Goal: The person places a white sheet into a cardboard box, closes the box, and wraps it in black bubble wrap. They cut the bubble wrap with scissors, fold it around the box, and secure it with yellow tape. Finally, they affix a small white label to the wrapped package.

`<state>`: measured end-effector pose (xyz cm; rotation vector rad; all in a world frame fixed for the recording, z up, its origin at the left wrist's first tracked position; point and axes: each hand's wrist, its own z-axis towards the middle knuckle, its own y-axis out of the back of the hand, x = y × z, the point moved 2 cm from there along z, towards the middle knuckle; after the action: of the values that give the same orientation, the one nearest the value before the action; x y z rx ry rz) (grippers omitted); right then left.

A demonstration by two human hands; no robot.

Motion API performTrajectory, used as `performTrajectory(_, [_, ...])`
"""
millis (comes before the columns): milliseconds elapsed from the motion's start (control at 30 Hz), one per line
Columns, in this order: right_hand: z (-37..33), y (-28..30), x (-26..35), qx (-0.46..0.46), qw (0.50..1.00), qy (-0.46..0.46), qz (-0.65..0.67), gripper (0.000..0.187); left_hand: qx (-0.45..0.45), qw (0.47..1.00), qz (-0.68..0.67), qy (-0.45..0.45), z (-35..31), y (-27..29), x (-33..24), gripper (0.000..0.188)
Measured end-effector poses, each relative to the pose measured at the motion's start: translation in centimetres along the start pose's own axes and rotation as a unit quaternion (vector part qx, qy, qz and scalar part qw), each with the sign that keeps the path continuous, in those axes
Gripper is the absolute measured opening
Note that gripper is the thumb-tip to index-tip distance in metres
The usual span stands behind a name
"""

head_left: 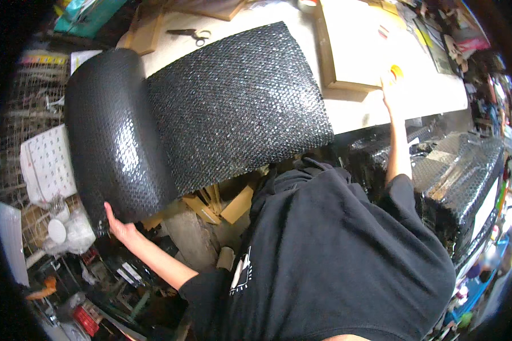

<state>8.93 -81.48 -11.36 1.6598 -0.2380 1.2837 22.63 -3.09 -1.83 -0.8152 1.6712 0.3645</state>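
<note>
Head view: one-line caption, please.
Left hand at the black bubble-wrap roll, right hand by a yellow tape roll.

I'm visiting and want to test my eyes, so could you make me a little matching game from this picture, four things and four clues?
1. Bubble-wrap roll
2. Scissors
3. Left hand
4. Small ring-shaped thing

A. Lying on the pale tabletop, beyond the flat black sheet
B. Yellow, beside the fingers of the right hand
C. Black and shiny, to the left of the sheet
D. At the roll's near end

Pairs: 1-C, 2-A, 3-D, 4-B
</note>
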Motion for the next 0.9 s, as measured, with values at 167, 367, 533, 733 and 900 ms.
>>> performTrajectory(167, [3.8,0.1,-6.8,0.121,0.874,-0.184,0.433,0.041,0.042,0.999,0.012,0.029,-1.1,-1.6,0.9,0.064])
performTrajectory(367, [1.1,-0.1,-7.7,0.121,0.810,-0.273,0.505,0.038,-0.230,0.848,0.232,-0.418,-14.4,-6.5,1.5,0.090])
performTrajectory(533, [-9.1,-0.1,-3.4,0.220,0.759,-0.253,0.558,0.039,0.359,0.754,0.360,-0.417,-23.4,-17.0,8.7,0.074])
performTrajectory(733, [-18.8,-8.3,8.1,0.254,0.822,-0.252,0.444,0.036,0.577,0.801,0.095,0.125,-20.0,-25.6,16.0,0.088])
performTrajectory(900, [-20.0,-12.7,10.9,0.454,0.825,-0.138,0.306,0.054,0.429,0.865,0.082,0.246,-11.5,-21.4,17.2,0.053])
